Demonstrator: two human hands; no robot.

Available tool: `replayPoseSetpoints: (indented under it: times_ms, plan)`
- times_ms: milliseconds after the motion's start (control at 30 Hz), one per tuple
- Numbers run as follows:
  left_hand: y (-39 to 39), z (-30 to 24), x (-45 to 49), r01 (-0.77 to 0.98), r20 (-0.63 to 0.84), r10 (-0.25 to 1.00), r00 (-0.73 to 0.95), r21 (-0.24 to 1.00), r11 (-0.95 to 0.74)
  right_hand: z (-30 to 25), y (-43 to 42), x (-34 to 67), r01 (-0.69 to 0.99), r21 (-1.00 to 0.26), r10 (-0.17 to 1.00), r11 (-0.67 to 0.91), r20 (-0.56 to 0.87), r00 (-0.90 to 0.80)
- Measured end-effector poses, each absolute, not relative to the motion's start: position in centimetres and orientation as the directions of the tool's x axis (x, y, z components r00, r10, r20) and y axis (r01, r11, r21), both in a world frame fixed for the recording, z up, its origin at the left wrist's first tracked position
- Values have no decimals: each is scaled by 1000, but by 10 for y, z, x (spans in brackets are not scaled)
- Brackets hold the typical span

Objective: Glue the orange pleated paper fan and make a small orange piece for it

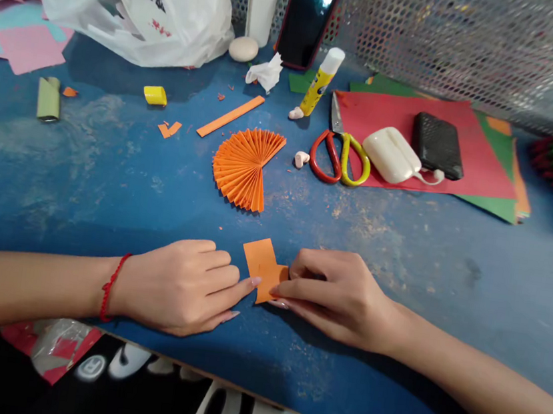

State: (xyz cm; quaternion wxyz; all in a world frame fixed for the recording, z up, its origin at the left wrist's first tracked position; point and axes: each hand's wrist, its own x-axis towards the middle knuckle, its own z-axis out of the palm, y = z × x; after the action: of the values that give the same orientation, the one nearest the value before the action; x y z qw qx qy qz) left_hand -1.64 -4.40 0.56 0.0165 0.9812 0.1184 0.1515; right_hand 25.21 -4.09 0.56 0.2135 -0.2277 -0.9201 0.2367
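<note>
A small folded piece of orange paper [261, 259] lies bent at an angle near the table's front edge. My right hand [341, 295] pinches its right end between thumb and fingers. My left hand [191, 284], with a red string bracelet at the wrist, has its fingers curled and presses the index fingertip on the paper's lower left part. Just beyond both hands sits a pleated orange paper fan [244, 166], spread into a partial round. Behind the fan is a flat orange paper strip [230, 116]. The paper's right end is partly hidden by my right fingers.
Scissors [336, 157], a glue stick [322, 81], a white earphone case [392, 155] and a black case [438, 145] are to the right, by red paper [487, 172]. A phone [309, 20] and white plastic bag [189, 15] stand behind. A yellow cap [155, 95] lies left.
</note>
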Motion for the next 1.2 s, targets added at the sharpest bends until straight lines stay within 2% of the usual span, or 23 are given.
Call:
replayPoseSetpoints:
  times_ms: [100, 167, 233, 367, 433, 500, 567, 633, 667, 733, 833, 1200]
  plan:
    - [-44, 4, -14, 229, 314, 232, 921, 47, -972, 6, -38, 257, 206, -456, 386, 866, 349, -854]
    - [-44, 4, -14, 247, 304, 257, 917, 71, -966, 4, -36, 259, 172, -454, 354, 874, 354, -865]
    - [-44, 3, -14, 264, 297, 284, 912, 105, -959, 2, -34, 258, 214, -537, 429, 816, 315, -846]
    - [-40, 1, -17, 266, 287, 305, 908, 168, -949, 0, -31, 255, 301, -752, 616, 586, 172, -769]
    - [-40, 4, -16, 248, 277, 297, 914, 199, -948, -1, -29, 255, 342, -782, 655, 521, 110, -747]
    - [-42, 8, -14, 286, 257, 341, 904, 229, -930, -2, -29, 255, 386, -778, 684, 496, 76, -726]
    - [-47, 12, -11, 480, 248, 542, 803, 272, -834, -3, -29, 256, 412, -764, 702, 496, 73, -708]
    - [-51, 15, -8, 504, 309, 583, 752, 301, -810, -4, -30, 256, 418, -757, 713, 503, 89, -696]
    - [-51, 16, -8, 493, 252, 564, 786, 295, -819, -4, -30, 256, 422, -754, 718, 503, 93, -690]
    - [-47, 15, -8, 379, 170, 428, 888, 259, -888, -3, -31, 256, 433, -750, 724, 499, 87, -684]
    - [-37, 10, -9, 250, 125, 284, 951, 234, -940, -1, -31, 254, 477, -733, 739, 485, 51, -672]
    - [-35, 5, -11, 263, 86, 294, 952, 262, -928, -1, -33, 253, 515, -661, 727, 546, 68, -684]
